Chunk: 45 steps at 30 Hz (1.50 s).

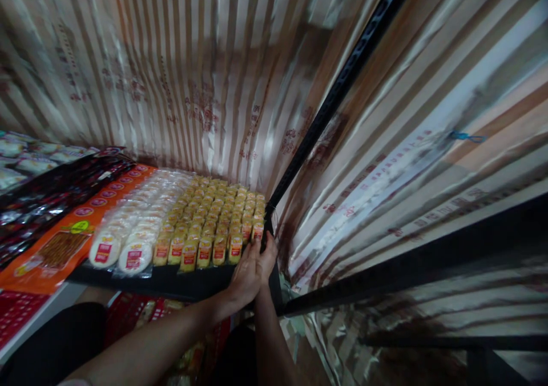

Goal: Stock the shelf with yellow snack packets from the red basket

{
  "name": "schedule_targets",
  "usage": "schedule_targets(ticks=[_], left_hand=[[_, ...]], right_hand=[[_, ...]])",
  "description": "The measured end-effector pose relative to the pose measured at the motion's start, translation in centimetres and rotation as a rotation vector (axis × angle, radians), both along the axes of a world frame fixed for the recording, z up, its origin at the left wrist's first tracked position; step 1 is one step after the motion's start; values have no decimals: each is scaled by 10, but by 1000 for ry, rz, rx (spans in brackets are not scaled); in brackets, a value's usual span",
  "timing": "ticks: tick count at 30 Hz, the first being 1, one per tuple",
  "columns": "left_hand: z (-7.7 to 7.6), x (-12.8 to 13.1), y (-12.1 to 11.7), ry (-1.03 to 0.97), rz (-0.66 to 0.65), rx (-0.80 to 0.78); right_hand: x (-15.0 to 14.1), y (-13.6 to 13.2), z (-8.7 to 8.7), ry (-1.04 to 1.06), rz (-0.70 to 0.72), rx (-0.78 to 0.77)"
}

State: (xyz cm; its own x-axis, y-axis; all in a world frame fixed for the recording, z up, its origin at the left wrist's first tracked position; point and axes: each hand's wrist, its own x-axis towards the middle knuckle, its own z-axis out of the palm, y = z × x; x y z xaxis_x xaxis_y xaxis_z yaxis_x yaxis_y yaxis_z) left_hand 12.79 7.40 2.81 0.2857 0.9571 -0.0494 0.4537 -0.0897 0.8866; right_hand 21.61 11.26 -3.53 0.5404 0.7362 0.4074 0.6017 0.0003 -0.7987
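Note:
My left hand [246, 274] and my right hand [268, 258] are pressed close together at the front right corner of a dark shelf [171, 280]. Their fingers close about the lower end of a small yellow snack packet [257, 230] with a red label, the end one of the right-hand row. The fingertips are partly hidden, and the grip is dim and blurred. Beside them, the yellow snack packets [204, 251] stand in tight rows running back from the shelf's front. Left of these are rows of round white packaged cakes [135, 256] in clear wrappers.
An orange snack bag [51, 254], dark shiny packets [51, 197] and white packets [36, 163] lie farther left. A dark metal post [317, 129] rises at the shelf's right corner. Striped printed sheeting [205, 77] hangs behind. Below the shelf is a red basket [124, 320].

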Motion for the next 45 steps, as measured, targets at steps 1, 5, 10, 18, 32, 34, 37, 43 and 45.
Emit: schedule_targets(ticks=[1,5,10,18,32,34,37,43,45], left_hand=[[0,-3,-4,23,3,-19],[-1,-17,-21,37,7,-59],[1,-46,-47,-22,13,47],[6,-88,-61,1,89,11],[-10,-52,-26,-52,223,-73],[-7,-52,-27,-48,203,-50],[3,-51,-28,-31,155,-8],[17,-34,-18,-98,121,-52],[16,-25,-14,-154,104,-62]], right_hand=[[-3,-4,2,-21,-13,6],[-18,-25,5,-78,-48,36],[-42,-52,11,-92,17,49],[-73,-50,9,-80,32,-65],[-72,-49,11,-39,26,-117],[-68,-50,13,-7,21,-109],[-59,-48,15,26,-10,-82],[-36,-38,12,54,-18,-45],[-29,-36,10,43,-47,-41]])
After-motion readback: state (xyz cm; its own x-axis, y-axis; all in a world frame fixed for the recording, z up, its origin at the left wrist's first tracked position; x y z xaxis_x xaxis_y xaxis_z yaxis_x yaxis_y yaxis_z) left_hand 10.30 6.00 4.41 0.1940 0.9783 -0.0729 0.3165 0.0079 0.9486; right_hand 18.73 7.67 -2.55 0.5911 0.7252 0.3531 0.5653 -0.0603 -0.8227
